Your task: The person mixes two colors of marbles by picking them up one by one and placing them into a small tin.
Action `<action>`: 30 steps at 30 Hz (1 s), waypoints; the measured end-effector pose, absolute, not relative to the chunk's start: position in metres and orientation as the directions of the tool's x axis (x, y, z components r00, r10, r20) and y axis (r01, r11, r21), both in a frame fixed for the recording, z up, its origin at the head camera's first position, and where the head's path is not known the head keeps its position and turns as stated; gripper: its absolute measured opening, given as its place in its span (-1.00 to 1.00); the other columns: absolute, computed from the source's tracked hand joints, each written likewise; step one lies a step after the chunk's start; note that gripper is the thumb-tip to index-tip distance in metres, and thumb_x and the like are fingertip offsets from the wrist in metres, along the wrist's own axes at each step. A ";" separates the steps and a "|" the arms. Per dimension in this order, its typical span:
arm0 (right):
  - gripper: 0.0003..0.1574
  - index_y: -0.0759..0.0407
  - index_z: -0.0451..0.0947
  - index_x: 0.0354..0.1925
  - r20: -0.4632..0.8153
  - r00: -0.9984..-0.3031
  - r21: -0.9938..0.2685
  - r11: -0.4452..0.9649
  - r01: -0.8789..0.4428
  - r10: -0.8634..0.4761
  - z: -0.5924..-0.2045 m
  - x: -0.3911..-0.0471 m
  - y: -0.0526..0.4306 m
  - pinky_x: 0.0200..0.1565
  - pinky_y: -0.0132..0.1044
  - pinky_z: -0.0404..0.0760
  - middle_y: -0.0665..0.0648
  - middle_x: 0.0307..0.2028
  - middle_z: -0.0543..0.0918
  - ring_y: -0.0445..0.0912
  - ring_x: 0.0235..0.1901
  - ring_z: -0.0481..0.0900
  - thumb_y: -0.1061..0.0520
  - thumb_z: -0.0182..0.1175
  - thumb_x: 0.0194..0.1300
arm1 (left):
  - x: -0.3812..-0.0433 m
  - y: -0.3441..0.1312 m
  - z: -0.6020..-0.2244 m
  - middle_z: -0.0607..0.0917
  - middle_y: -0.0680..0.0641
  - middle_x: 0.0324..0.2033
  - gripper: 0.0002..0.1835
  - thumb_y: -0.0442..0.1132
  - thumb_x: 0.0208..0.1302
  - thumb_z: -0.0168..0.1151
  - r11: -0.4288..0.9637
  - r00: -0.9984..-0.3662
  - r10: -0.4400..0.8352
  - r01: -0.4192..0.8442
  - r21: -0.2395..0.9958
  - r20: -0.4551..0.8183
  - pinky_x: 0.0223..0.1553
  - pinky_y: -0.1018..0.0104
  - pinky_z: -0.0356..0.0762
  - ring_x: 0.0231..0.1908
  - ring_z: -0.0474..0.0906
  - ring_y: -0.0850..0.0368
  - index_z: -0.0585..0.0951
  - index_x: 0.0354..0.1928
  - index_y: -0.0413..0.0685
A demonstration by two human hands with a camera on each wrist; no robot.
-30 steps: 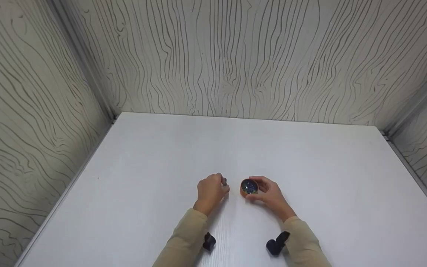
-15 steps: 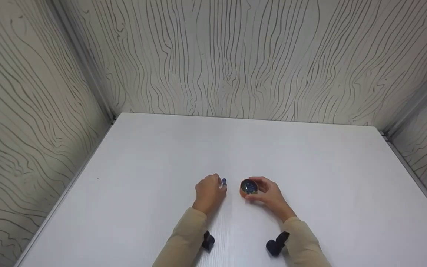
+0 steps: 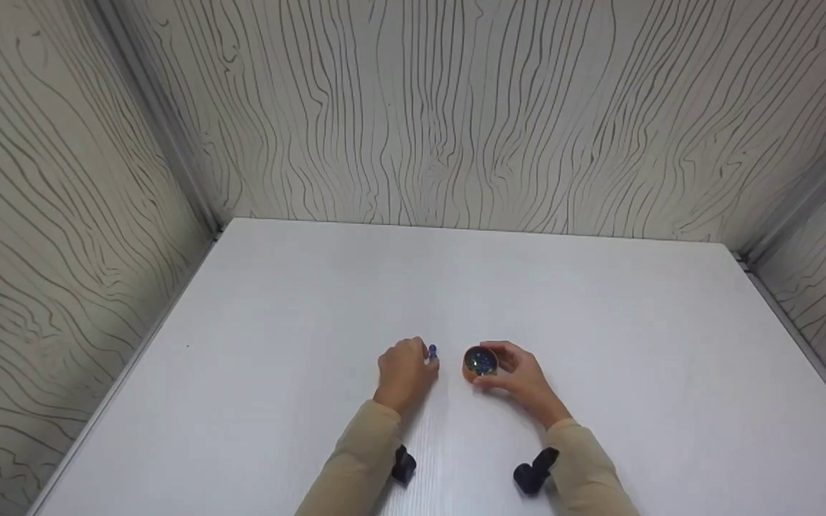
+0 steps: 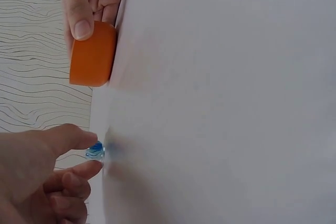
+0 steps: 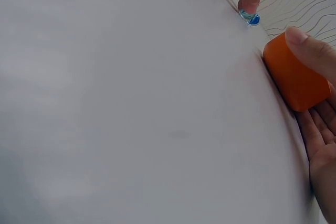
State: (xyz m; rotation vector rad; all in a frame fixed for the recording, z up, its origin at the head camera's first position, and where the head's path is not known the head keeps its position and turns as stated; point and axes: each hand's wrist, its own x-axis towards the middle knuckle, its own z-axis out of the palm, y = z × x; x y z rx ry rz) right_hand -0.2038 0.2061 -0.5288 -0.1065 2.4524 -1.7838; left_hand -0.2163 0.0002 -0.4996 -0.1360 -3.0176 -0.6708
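In the head view my left hand (image 3: 406,373) is near the middle of the table. Its thumb and a finger pinch a small clear-and-blue glass marble (image 4: 94,153) close to the tabletop. The right wrist view shows a deeper blue marble (image 5: 254,20) right against the clear one; whether the fingers hold both, I cannot tell. To the right, my right hand (image 3: 524,376) grips a small orange cup (image 4: 93,56) by its side, thumb on the near wall. The cup stands upright on the table, and dark, shiny blue contents (image 3: 482,361) show inside it.
A white table (image 3: 298,301) spreads out around both hands. Wood-grain patterned panels (image 3: 413,115) rise behind it and at the sides. Black wrist cameras (image 3: 530,476) stick out inward from both sleeves.
My left hand has shifted slightly left, away from the cup, and the blue marble at its fingertips now shows more. The right hand and the cup have stayed almost in place.
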 end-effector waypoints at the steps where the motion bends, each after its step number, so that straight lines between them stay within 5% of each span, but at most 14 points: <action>1: -0.21 0.21 0.46 0.17 -0.048 -0.992 -0.952 0.306 0.009 -0.120 -0.529 -0.204 0.206 0.37 -0.06 0.34 0.24 0.21 0.55 0.11 0.31 0.44 0.15 0.49 -0.05 | -0.216 0.000 -0.500 0.71 -0.08 -0.43 -0.79 -0.12 0.16 0.28 0.902 -0.995 0.075 0.095 0.421 0.065 -0.32 0.17 0.59 -0.45 0.59 0.06 0.65 -0.37 -0.14; 30: -0.21 0.14 0.48 0.17 -0.062 -0.991 -0.944 0.330 0.020 -0.117 -0.530 -0.204 0.207 0.36 -0.06 0.34 0.19 0.20 0.56 0.09 0.32 0.44 0.09 0.50 -0.05 | -0.214 0.005 -0.495 0.75 -0.11 -0.37 -0.78 -0.14 0.22 0.27 0.899 -0.996 0.075 0.089 0.429 0.048 -0.23 0.16 0.63 -0.34 0.67 0.01 0.68 -0.25 -0.16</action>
